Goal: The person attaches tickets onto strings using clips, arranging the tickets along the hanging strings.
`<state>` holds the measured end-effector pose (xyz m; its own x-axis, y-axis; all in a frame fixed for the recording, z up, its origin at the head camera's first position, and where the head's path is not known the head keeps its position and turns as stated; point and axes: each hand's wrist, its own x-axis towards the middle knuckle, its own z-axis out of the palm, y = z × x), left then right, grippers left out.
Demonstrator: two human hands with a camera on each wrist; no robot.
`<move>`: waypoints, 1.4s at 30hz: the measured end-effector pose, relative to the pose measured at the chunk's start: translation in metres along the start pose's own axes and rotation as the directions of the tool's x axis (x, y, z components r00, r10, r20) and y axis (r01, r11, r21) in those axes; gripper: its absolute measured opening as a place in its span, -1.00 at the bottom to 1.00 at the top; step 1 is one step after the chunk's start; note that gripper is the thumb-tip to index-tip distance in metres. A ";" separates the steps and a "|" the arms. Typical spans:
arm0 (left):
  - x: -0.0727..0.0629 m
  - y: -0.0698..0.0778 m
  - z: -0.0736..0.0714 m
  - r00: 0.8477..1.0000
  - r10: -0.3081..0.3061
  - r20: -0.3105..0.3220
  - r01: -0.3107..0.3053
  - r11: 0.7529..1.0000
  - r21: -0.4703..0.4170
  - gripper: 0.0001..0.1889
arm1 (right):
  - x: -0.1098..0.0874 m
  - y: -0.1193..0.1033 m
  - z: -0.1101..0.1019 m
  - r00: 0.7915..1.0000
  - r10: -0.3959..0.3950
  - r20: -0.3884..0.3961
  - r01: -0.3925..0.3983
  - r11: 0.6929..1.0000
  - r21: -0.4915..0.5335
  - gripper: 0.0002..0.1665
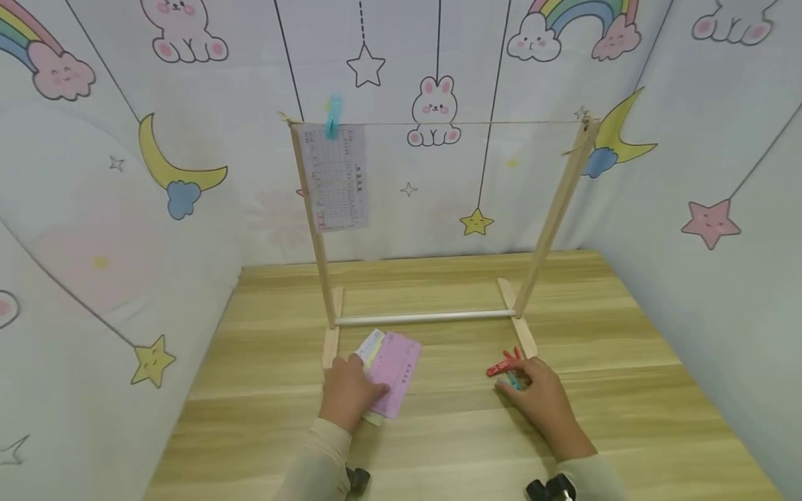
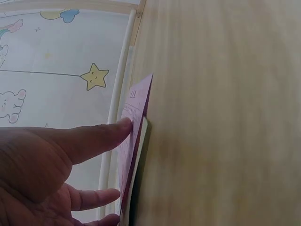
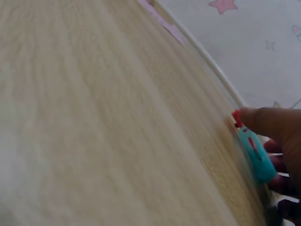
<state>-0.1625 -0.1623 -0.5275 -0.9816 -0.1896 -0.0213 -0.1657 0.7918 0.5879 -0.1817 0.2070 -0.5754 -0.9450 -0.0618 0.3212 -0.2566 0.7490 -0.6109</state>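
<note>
Pink paper (image 1: pixel 397 369) is pinched in the left grip (image 1: pixel 349 392), clothespins (image 1: pixel 500 367) held loosely in the right grip (image 1: pixel 542 398).

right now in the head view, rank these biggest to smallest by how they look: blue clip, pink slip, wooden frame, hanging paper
1. wooden frame
2. hanging paper
3. pink slip, partly covered by the left hand
4. blue clip

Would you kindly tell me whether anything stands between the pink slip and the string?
Nothing visible does: the rod runs low beyond the pink slip, and the hanging paper takes up only the left end of the string.
</note>
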 end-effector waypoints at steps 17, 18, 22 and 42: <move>0.005 0.003 0.006 1.000 0.018 -0.003 -0.018 0.996 0.087 -0.69 | 0.000 -0.009 0.007 1.000 -0.009 0.010 0.011 0.993 -0.122 -0.60; 0.006 0.002 0.007 1.000 0.018 -0.009 -0.017 0.996 0.089 -0.72 | 0.000 -0.010 0.008 1.000 -0.010 0.009 0.011 0.993 -0.119 -0.61; 0.008 -0.001 0.007 0.998 0.037 -0.051 -0.032 0.995 0.092 -0.80 | -0.001 -0.011 0.006 1.000 0.010 0.016 -0.008 0.996 -0.086 -0.61; 0.002 0.026 -0.049 0.985 0.062 -0.158 -0.137 0.841 -0.523 -0.88 | 0.014 -0.058 -0.068 0.936 0.110 0.333 -0.248 0.879 0.408 -0.54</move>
<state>-0.1644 -0.1710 -0.4723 -0.9626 -0.2296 0.1437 0.0447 0.3885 0.9204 -0.1660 0.2081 -0.4863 -0.9807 -0.1955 -0.0073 -0.0739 0.4045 -0.9115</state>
